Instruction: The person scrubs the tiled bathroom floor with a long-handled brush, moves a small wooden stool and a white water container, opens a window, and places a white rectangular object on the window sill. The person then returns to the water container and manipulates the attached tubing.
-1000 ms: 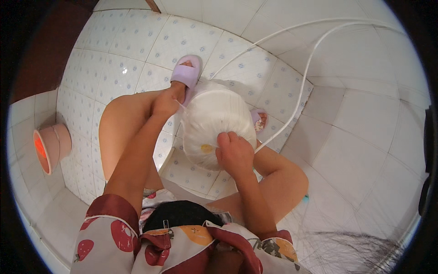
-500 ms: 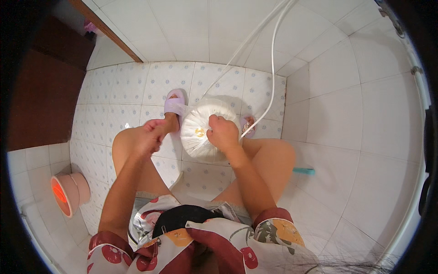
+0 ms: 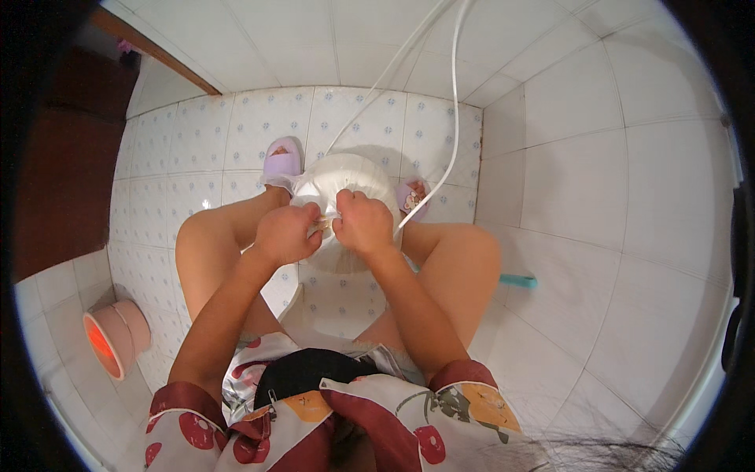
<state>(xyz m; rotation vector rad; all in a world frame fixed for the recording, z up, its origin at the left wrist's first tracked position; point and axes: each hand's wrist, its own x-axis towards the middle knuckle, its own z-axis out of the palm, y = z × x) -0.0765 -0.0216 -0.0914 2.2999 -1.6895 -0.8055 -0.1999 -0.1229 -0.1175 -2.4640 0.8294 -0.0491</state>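
Observation:
Between my knees stands a round white object (image 3: 351,169) wrapped in thin, pleated plastic; its exact kind is hidden by the wrap. My left hand (image 3: 289,234) is closed over the near left part, thumb and fingers pinched on the plastic. Right beside it, my right hand (image 3: 366,224) is also closed, pinching gathered plastic near the middle of the top. A small pale, yellowish bit (image 3: 323,223) shows in the narrow gap between both thumbs. Loose clear plastic (image 3: 281,182) sticks out at the object's far left side.
A white hose (image 3: 454,102) hangs down past the object's right side. Lilac slippers (image 3: 281,160) are on my feet on the tiled floor (image 3: 200,134). A pink bucket (image 3: 135,326) is at the left, a teal bar-shaped thing (image 3: 519,280) by my right knee, a brown door (image 3: 67,173) far left.
My left hand has come right and down from above my left knee onto the wrapped object beside my right hand. My right hand has stayed on the plastic. The whole view has shifted slightly.

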